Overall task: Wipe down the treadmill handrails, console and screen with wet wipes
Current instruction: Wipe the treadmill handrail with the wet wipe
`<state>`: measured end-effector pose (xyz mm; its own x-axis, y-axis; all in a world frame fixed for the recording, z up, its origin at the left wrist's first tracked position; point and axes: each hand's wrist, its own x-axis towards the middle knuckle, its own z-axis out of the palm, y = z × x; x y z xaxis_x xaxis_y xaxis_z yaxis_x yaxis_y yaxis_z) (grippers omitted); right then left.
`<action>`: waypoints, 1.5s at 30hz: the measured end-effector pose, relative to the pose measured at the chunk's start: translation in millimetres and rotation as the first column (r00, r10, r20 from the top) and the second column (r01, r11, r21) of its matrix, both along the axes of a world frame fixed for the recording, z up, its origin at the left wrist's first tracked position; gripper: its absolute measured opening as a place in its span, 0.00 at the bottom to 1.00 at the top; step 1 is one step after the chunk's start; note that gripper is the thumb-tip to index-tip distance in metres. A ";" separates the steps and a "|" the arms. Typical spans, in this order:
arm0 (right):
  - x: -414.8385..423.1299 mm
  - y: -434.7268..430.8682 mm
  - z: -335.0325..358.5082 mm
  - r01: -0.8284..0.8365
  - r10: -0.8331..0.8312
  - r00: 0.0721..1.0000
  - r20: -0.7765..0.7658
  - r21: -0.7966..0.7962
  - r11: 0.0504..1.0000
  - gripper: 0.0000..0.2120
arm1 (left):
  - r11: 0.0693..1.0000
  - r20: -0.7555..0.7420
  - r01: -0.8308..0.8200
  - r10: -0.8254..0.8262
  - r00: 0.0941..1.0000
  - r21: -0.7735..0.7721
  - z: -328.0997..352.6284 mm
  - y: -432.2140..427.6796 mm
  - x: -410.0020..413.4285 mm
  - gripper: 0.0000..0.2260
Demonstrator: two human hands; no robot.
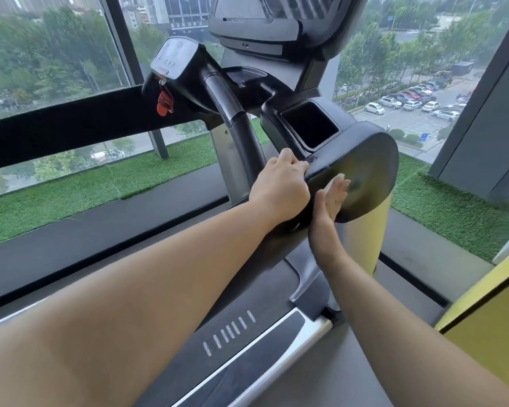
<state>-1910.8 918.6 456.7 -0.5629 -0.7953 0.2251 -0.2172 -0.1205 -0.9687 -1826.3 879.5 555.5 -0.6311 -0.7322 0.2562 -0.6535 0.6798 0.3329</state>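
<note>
The black treadmill console arm [365,154] ends in a rounded side face, with a square cup recess [309,124] on top. My left hand [279,183] is curled over the arm's near top edge, knuckles up; I cannot see a wipe under it. My right hand [331,204] lies flat, fingers straight, against the rounded side face. A curved black handrail [232,107] rises behind my left hand. The small control panel [175,57] sits at upper left, and the bottom of the screen [247,10] shows at the top edge.
A red safety key [163,102] hangs below the control panel. The grey side rail [247,345] of the deck runs under my forearms. A yellow upright [365,239] stands below the arm and a yellow panel [488,318] at right. Green turf [71,195] borders the windows.
</note>
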 end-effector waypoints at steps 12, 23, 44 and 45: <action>16.4 1.5 2.4 0.010 -0.011 0.997 0.075 0.010 1.000 0.26 | 1.000 -0.016 -0.004 0.004 1.000 0.003 0.3 0.5 0.5 0.18; 13.2 1.3 9.4 0.005 -0.005 0.992 -0.129 -0.006 1.000 0.26 | 1.000 -0.025 -0.007 0.007 1.000 0.025 4.1 1.4 2.9 0.17; 1.3 -6.5 0.3 0.090 -0.095 0.958 0.269 0.033 0.995 0.28 | 1.000 -0.028 0.011 -0.010 1.000 0.023 2.1 1.1 3.6 0.19; 8.6 -4.3 -1.2 0.050 -0.051 0.958 0.283 0.012 0.999 0.28 | 1.000 -0.024 0.012 -0.011 1.000 0.018 1.7 1.1 3.3 0.19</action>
<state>-1902.1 914.3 455.5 -0.6423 -0.7650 0.0470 0.0605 -0.1117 -0.9919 -1822.9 880.6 557.2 -0.6334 -0.7297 0.2577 -0.6376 0.6808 0.3605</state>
